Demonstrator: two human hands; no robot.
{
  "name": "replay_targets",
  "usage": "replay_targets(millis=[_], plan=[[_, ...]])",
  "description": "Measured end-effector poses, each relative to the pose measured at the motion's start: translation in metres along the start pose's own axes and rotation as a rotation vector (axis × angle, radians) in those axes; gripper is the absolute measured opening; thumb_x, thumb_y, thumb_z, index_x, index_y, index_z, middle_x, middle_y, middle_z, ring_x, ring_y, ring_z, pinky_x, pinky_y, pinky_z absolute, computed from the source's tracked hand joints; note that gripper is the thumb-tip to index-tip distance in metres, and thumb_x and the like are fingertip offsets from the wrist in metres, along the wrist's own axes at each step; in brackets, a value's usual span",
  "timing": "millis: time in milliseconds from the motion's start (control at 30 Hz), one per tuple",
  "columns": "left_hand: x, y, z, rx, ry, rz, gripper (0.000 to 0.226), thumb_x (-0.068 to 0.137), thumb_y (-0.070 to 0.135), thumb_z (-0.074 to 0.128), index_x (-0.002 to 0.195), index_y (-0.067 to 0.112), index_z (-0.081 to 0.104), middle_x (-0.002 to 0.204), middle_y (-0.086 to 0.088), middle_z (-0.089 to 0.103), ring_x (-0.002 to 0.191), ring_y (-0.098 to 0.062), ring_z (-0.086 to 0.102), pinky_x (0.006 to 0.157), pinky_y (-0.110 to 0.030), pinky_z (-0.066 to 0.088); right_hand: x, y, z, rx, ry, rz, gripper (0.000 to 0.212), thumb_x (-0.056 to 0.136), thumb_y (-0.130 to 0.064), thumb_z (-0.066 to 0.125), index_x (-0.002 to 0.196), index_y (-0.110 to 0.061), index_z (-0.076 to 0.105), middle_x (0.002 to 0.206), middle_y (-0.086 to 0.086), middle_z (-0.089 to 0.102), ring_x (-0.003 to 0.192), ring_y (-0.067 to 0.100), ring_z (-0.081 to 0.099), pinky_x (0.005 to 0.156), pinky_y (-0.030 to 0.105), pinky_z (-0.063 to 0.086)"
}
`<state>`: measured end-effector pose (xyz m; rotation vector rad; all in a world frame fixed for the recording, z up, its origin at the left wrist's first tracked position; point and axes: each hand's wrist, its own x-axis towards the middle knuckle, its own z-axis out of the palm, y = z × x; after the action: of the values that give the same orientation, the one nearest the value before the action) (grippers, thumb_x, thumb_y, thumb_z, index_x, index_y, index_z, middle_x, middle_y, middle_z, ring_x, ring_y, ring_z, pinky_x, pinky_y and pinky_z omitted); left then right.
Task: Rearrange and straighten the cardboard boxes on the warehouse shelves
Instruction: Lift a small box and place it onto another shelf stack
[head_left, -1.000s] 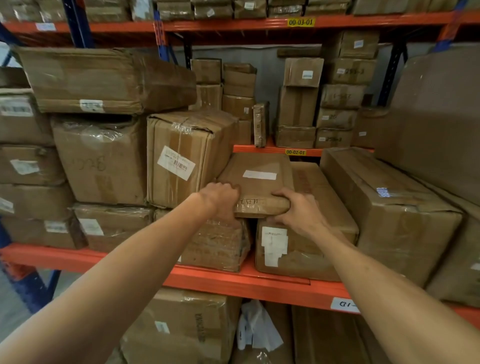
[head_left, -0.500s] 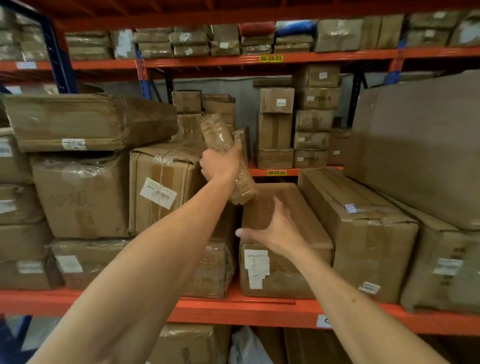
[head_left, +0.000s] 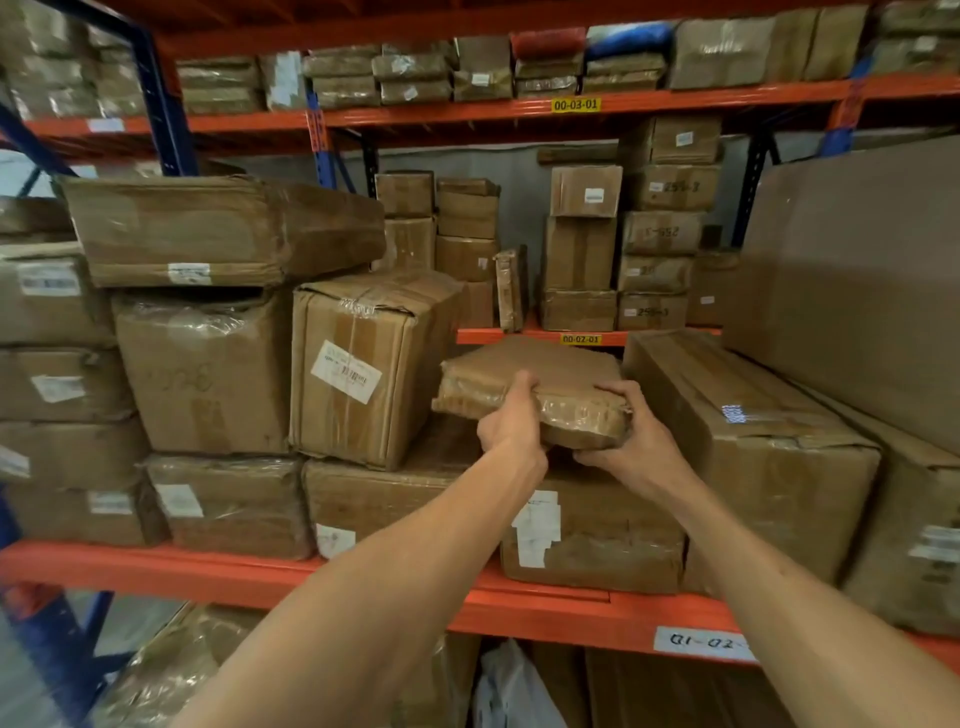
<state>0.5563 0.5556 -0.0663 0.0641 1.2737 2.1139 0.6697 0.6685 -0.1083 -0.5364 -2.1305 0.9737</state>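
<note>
Flipped from upright to flat, the flat taped box (head_left: 530, 384) now sits between my left hand (head_left: 511, 423) and right hand (head_left: 631, 447), both gripping its near edge above the lower box (head_left: 592, 540), not yet set down

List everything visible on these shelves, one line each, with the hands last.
flat box: one, brown, tape-wrapped, held above the middle-shelf boxes
labelled box: one, brown, white barcode sticker, left of the flat box
long box: one, brown, right of the flat box
wide box: one, brown, on top of the left stack
rear boxes: many, brown, stacked on the far rack
shelf beams: several, orange, with location tags
uprights: blue, at left
left hand: grips the flat box's near edge
right hand: grips its near right corner
</note>
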Motion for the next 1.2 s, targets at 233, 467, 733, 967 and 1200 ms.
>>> replay_targets(millis=[233, 467, 733, 967, 1200], plan=[[0.015, 0.025, -0.063, 1.148, -0.141, -0.353, 0.11, 0.08, 0.091, 0.033, 0.098, -0.012, 0.069, 0.081, -0.03, 0.074, 0.07, -0.041, 0.076, 0.057, -0.041, 0.062, 0.015, 0.005, 0.001, -0.183, -0.445, 0.183, 0.112, 0.055, -0.037, 0.095, 0.139, -0.042, 0.021, 0.126, -0.006, 0.053, 0.116, 0.015, 0.058, 0.095, 0.033, 0.05], [0.034, 0.062, -0.087, 2.062, -0.066, 1.135, 0.059, 0.085, 0.057, 0.052, 0.12, 0.009, 0.06, 0.117, -0.017, 0.062, 0.109, -0.038, 0.062, 0.082, -0.045, 0.05, 0.011, 0.006, 0.018, -0.053, -0.313, 0.155, 0.091, 0.067, -0.035, 0.094, 0.142, -0.033, 0.042, 0.12, -0.008, 0.067, 0.104, 0.009, 0.067, 0.091, 0.028, 0.053], [0.054, 0.076, -0.125, 2.248, -0.351, 0.875, 0.067, 0.096, 0.05, 0.061, 0.15, 0.021, 0.036, 0.134, -0.013, 0.057, 0.114, -0.036, 0.063, 0.091, -0.047, 0.054, 0.028, 0.006, 0.03, 0.059, -0.239, 0.152, 0.047, 0.068, -0.009, 0.087, 0.104, -0.034, 0.07, 0.109, 0.003, 0.071, 0.08, 0.004, 0.071, 0.063, 0.02, 0.055], [0.049, 0.094, -0.089, 2.32, -0.372, 0.767, 0.037, 0.082, 0.048, 0.079, 0.103, 0.018, 0.07, 0.08, 0.005, 0.054, 0.085, -0.022, 0.059, 0.072, -0.035, 0.046, 0.033, 0.01, 0.031, 0.065, -0.272, 0.182, 0.048, 0.069, -0.019, 0.087, 0.099, -0.05, 0.067, 0.108, -0.011, 0.07, 0.091, 0.005, 0.07, 0.075, 0.022, 0.051], [0.049, 0.106, -0.084, 2.288, -0.376, 0.677, 0.035, 0.082, 0.046, 0.08, 0.1, 0.016, 0.074, 0.079, 0.005, 0.055, 0.074, -0.015, 0.054, 0.07, -0.034, 0.044, 0.025, 0.0, 0.032, 0.083, -0.27, 0.173, 0.048, 0.075, -0.011, 0.083, 0.111, -0.038, 0.064, 0.116, -0.001, 0.07, 0.102, 0.02, 0.071, 0.092, 0.042, 0.059]])
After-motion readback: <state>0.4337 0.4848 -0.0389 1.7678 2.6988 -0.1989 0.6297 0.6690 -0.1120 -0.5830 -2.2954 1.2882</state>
